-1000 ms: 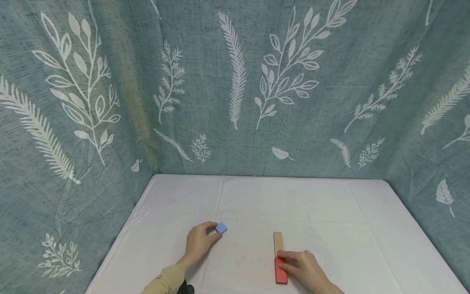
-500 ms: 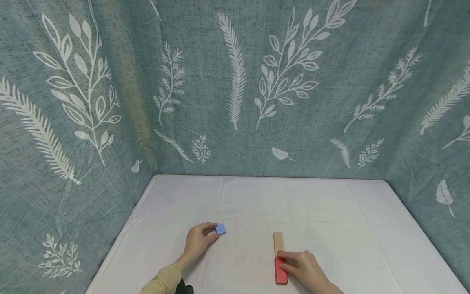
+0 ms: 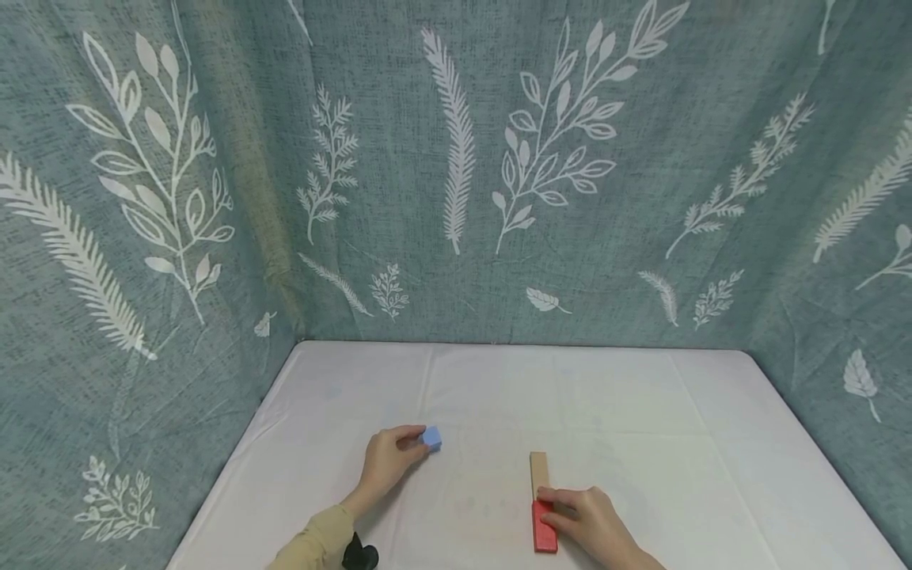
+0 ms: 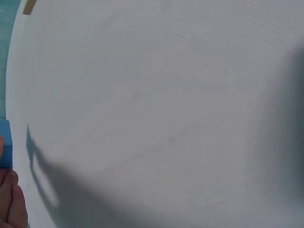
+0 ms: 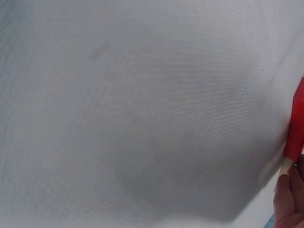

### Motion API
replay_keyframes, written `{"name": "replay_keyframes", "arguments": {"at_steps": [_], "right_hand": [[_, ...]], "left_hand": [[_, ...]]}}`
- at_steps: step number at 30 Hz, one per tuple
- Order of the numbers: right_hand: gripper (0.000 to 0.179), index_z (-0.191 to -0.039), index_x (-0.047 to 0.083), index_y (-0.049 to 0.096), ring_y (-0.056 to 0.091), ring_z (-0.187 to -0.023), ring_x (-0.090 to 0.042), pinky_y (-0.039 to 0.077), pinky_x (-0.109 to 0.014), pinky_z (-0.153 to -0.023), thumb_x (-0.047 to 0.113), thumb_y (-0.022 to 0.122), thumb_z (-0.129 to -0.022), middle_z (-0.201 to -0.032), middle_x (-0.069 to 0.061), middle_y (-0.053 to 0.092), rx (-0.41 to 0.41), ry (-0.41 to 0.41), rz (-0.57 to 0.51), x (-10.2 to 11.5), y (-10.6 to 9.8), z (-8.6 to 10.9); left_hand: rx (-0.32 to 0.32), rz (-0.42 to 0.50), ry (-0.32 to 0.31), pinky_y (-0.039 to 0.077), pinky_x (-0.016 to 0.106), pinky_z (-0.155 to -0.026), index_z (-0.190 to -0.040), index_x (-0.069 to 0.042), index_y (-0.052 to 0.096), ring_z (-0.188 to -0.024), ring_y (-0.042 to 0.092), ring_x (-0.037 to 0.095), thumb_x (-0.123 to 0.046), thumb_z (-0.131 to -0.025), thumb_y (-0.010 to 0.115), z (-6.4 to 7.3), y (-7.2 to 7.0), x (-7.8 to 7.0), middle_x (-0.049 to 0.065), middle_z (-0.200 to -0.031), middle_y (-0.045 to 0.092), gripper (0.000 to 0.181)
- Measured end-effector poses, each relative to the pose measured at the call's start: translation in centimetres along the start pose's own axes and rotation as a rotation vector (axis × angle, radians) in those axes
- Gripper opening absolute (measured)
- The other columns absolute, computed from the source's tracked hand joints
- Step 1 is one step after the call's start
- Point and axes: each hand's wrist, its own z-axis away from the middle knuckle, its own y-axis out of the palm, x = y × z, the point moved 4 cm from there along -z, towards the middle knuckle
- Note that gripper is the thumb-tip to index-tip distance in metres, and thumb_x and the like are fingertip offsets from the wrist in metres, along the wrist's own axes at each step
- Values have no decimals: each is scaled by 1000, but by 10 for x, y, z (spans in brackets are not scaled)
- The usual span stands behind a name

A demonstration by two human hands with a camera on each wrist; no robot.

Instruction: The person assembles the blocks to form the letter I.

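My left hand (image 3: pixel 387 461) pinches a small blue block (image 3: pixel 432 438) between thumb and fingers, at the left of the table's middle. In the left wrist view only part of the blue block (image 4: pixel 5 132) shows, at the left edge. Farther right, my right hand (image 3: pixel 593 518) grips a flat red block (image 3: pixel 545 538) near its far end. A plain wooden strip (image 3: pixel 539 469) runs on from that end, in line with the red block and touching or overlapping it; the fingers partly hide the joint. The right wrist view catches the red block (image 5: pixel 297 126) at its right edge.
A white cloth (image 3: pixel 484 388) covers the table. Green-blue curtains (image 3: pixel 399 158) with white leaf patterns stand behind it and on both sides. A black object (image 3: pixel 360 554) sits by the left sleeve (image 3: pixel 313 538) at the front.
My left hand has shifted slightly away and to the right, and the blue block has turned a little in its fingers. The right hand and red block look unmoved.
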Motion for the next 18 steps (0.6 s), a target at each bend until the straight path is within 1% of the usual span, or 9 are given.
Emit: {"name": "replay_keyframes", "arguments": {"at_steps": [6,10,13,18], "right_hand": [[37,-112,6,70,66,-105,-22,59,-33,-80,26,72,-82,-112,-8,70,-9,-18,7,1,0,0],[37,-112,7,70,66,-106,-21,59,-33,-81,28,72,-82,-112,-7,70,-3,-8,10,2,0,0],[37,-113,8,70,66,-106,-21,59,-31,-82,28,71,-82,-112,-6,70,-2,-9,20,1,0,0],[37,-113,8,70,66,-106,-19,58,-28,-82,29,71,-82,-113,-6,70,-3,-18,23,0,0,0]], "left_hand": [[-3,29,20,57,38,-86,-103,-1,72,-98,68,30,-6,-79,74,-7,-1,-12,15,-105,72,25],[2,44,27,56,37,-88,-105,-1,72,-100,67,29,-6,-79,74,-13,-2,-19,15,-107,71,26],[10,50,37,56,36,-88,-106,-2,71,-101,67,29,-7,-80,74,-18,-1,-25,14,-108,71,27],[16,87,61,55,36,-90,-107,0,70,-103,66,30,-7,-81,73,-23,0,-38,15,-110,70,28]]}}
